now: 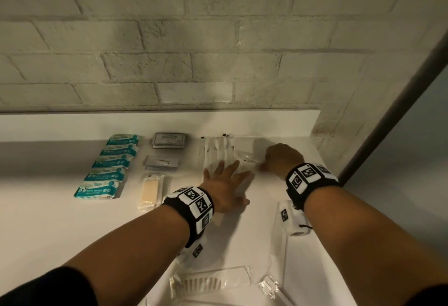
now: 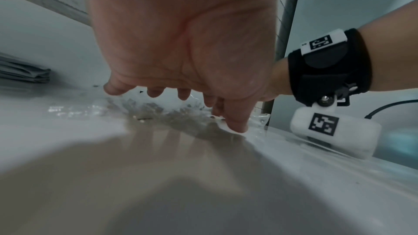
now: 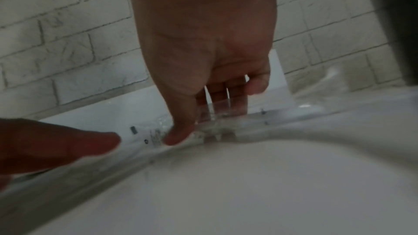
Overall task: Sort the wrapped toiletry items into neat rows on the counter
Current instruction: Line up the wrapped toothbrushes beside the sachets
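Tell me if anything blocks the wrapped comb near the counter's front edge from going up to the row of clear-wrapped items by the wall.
Yes. Both forearms cross the counter between the wrapped comb and that row. The left hand lies spread flat on the row's near end, and the right hand pinches a clear wrapper beside it.

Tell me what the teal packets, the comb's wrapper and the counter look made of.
Teal packets: soft printed plastic film, by the crimped ends and slight sheen.
Comb's wrapper: clear crinkly plastic; the comb shows through.
Counter: smooth white, glossy, possibly stone or solid surface; it mirrors the left hand.
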